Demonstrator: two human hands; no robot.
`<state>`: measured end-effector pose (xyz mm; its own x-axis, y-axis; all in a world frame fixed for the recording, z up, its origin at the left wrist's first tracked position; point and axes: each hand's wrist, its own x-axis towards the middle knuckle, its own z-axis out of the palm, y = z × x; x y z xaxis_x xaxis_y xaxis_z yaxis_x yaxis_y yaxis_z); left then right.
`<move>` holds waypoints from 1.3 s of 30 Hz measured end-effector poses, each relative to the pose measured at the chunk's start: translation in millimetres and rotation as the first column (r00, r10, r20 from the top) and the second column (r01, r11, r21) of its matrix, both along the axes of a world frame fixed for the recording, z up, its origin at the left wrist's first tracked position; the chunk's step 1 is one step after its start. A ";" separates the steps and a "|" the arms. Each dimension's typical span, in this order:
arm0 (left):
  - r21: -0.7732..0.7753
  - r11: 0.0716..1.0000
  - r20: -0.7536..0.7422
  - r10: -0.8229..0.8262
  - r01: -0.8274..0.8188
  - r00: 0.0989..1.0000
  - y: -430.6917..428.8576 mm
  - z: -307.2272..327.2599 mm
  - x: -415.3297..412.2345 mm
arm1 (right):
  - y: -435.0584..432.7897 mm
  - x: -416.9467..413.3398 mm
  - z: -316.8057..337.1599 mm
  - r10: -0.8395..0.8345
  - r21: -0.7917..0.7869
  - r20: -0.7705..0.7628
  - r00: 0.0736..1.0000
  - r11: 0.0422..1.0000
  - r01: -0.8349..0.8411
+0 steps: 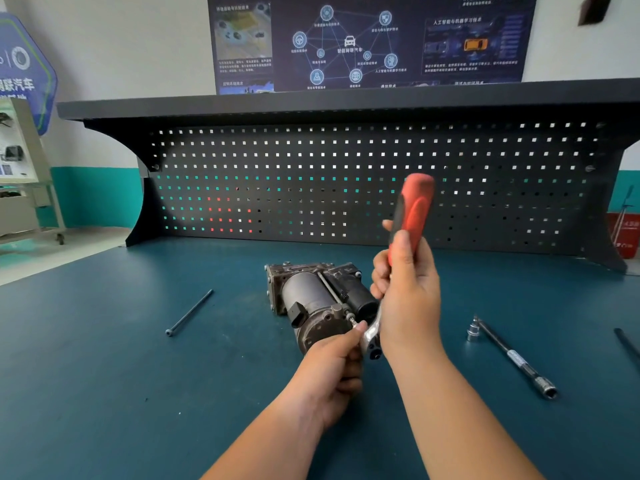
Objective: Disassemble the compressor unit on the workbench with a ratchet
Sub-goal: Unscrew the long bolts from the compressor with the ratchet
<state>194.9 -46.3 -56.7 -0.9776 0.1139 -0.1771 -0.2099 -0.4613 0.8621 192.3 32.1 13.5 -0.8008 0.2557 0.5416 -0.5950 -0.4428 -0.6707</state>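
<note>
The compressor unit (311,296), dark metal with a cylindrical motor, lies on the blue workbench (104,375) at the centre. A long through bolt (332,292) runs along its top. My right hand (405,292) grips the red and black handle of the ratchet (414,213), which stands nearly upright. The ratchet's chrome head (370,336) sits at the near end of the compressor, on the bolt's end. My left hand (337,368) holds the ratchet head, its thumb pressed by the bolt end.
A long loose bolt (190,312) lies on the bench to the left. An extension bar with a socket (512,356) lies to the right, and a dark rod (628,344) at the right edge. A black pegboard (346,181) backs the bench.
</note>
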 end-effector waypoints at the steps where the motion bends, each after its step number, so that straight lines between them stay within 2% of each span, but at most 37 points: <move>1: 0.010 1.000 -0.001 -0.001 0.001 1.000 -0.3 0.1 0.0 | 2.7 -2.9 0.4 -0.028 -0.073 0.052 0.998 0.997 0.031; 3: 0.032 0.999 -0.001 -0.006 0.006 1.000 0.1 0.5 0.1 | 13.3 -12.5 -0.5 -0.036 -0.272 0.231 0.972 0.957 0.100; 6: 0.052 0.998 -0.002 -0.018 0.019 1.000 1.2 1.7 -0.2 | 33.1 -25.0 -9.4 0.157 -0.567 0.500 0.852 0.803 0.184; 8: 0.045 0.999 -0.001 -0.022 0.022 1.000 2.1 1.6 -0.4 | 38.2 -28.7 -16.4 0.225 -0.621 0.553 0.802 0.753 0.217; 10: 0.031 0.999 0.002 -0.013 0.013 1.000 1.9 1.1 0.0 | 36.3 -30.0 -16.5 0.196 -0.591 0.541 0.818 0.780 0.204; 14: 0.004 1.000 0.015 -0.006 0.006 1.000 -0.5 0.5 0.4 | 22.7 -20.2 -0.3 0.009 -0.368 0.329 0.944 0.922 0.120; 17: -0.055 0.998 0.022 -0.014 0.015 1.000 -0.6 0.8 0.7 | 7.9 -6.4 0.6 -0.079 -0.043 0.050 0.996 0.996 0.082; 19: -0.082 0.997 0.025 0.002 0.000 1.000 -0.1 1.0 0.8 | -0.6 0.5 -2.5 -0.074 0.188 -0.083 0.994 0.978 0.088; 22: -0.107 0.994 0.009 0.030 -0.029 1.000 0.6 -0.5 -0.3 | -8.8 9.3 -6.0 -0.047 0.471 -0.301 0.952 0.861 0.192; 24: -0.100 0.994 -0.012 0.033 -0.034 0.999 1.3 -1.2 -0.3 | -10.3 12.2 -7.4 -0.049 0.565 -0.420 0.906 0.768 0.303; 26: -0.080 0.996 -0.026 0.027 -0.029 0.999 2.0 -1.1 0.1 | -9.9 11.8 -7.5 -0.074 0.562 -0.415 0.907 0.763 0.320; 28: -0.057 0.998 -0.035 0.024 -0.026 0.999 2.2 -1.3 0.3 | -9.0 9.5 -6.5 -0.095 0.468 -0.257 0.962 0.858 0.210; 30: -0.030 0.999 -0.041 0.014 -0.016 0.999 1.9 -0.9 1.0 | -3.9 2.7 -3.9 -0.102 0.233 -0.075 0.992 0.965 0.117; 31: -0.016 1.000 -0.044 0.011 -0.012 0.999 1.7 -0.9 0.9 | 1.5 -2.3 -2.6 -0.113 0.091 0.023 0.993 0.990 0.111; 33: 0.010 1.000 -0.048 0.015 -0.015 0.999 1.7 -0.5 -0.1 | 17.1 -11.8 -0.1 -0.069 -0.215 0.263 0.962 0.968 0.128; 35: 0.032 0.999 -0.044 0.027 -0.026 0.999 2.8 0.0 -0.3 | 31.3 -19.6 -3.8 0.087 -0.467 0.455 0.886 0.871 0.154; 37: 0.039 0.999 -0.033 0.039 -0.037 0.999 4.2 0.0 0.2 | 37.4 -25.5 -10.0 0.191 -0.579 0.523 0.831 0.795 0.182; 39: 0.019 0.999 -0.018 0.042 -0.042 0.999 4.7 -1.1 1.5 | 36.8 -27.1 -11.4 0.174 -0.565 0.520 0.837 0.804 0.184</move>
